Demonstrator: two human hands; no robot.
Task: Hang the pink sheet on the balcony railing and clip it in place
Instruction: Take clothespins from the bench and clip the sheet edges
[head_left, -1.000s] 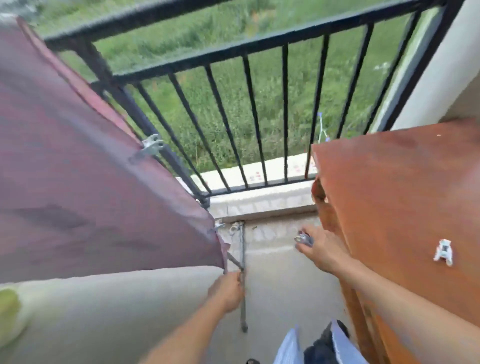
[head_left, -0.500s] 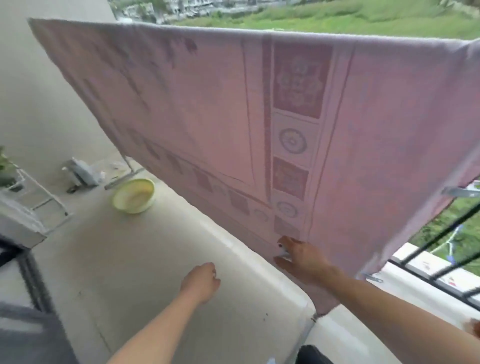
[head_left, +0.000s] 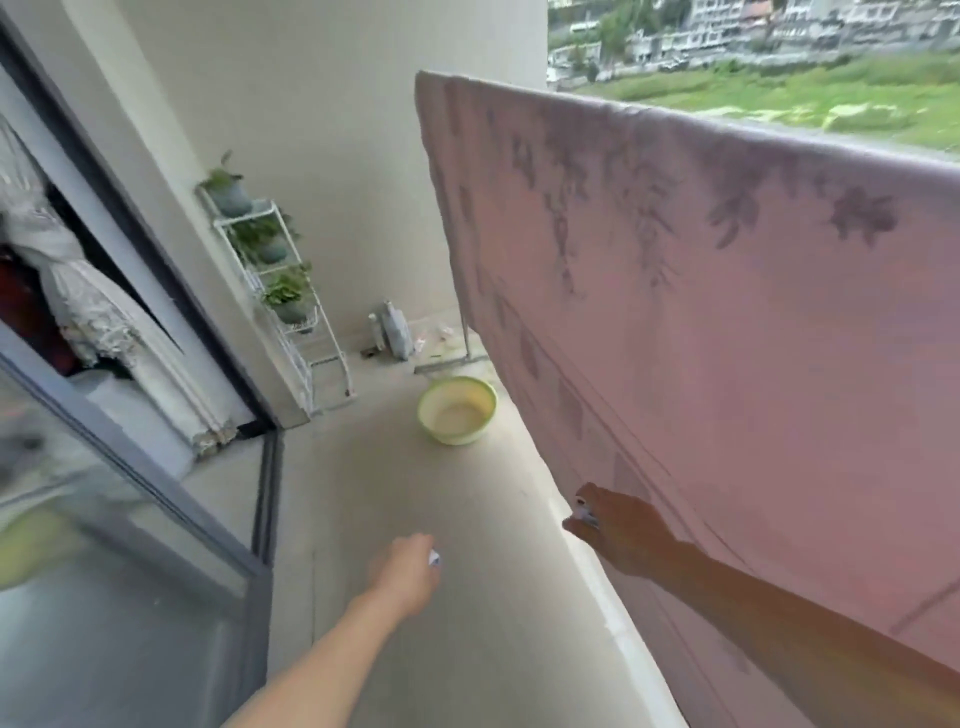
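The pink sheet (head_left: 727, 322), patterned with flowers and squares, hangs draped over the balcony railing and fills the right half of the view; the railing itself is hidden under it. My right hand (head_left: 618, 525) is in front of the sheet's lower part, fingers closed on a small pale clip (head_left: 584, 512). My left hand (head_left: 408, 574) hovers over the balcony floor, curled, with a small white-blue thing (head_left: 434, 558) showing at its fingertips; what it is I cannot tell.
A yellow-green basin (head_left: 457, 410) sits on the floor by the sheet's lower edge. A white plant rack (head_left: 280, 280) with potted plants stands against the far wall, bottles (head_left: 392, 330) beside it. A sliding glass door (head_left: 130, 519) lines the left.
My view has swung left from the bare railing and wooden table to along the hung sheet. My right hand keeps a clip and stays at the sheet's lower part; my left hand is lower over the floor.
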